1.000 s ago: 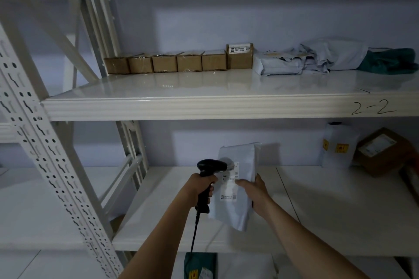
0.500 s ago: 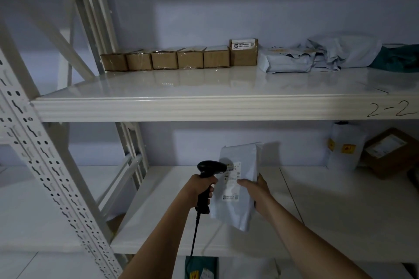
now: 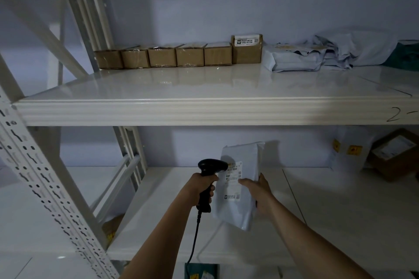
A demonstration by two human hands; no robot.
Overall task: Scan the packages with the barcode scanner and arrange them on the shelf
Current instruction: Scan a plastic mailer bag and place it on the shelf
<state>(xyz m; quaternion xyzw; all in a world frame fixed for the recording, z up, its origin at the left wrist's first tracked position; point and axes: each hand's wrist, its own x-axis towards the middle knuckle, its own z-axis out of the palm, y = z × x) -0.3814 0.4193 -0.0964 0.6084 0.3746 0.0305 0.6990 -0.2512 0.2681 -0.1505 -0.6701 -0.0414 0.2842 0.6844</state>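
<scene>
While your view tipped up toward the upper shelf (image 3: 204, 111) over the last second, neither grip shifted: your left hand (image 3: 201, 187) stayed clenched round the barcode scanner (image 3: 209, 180), your right hand (image 3: 257, 192) kept gripping the white mailer (image 3: 241, 186) by its right edge. Its label sat just right of the scanner's nose, upright above the lower shelf (image 3: 328, 222). You were likely mid-scan, with shelving next.

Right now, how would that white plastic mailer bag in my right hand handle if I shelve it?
The white plastic mailer bag probably flexes: its film looks soft. It seems light, since the right hand holds it upright alone. Standing, it would likely slump, so lay it flat.
</scene>
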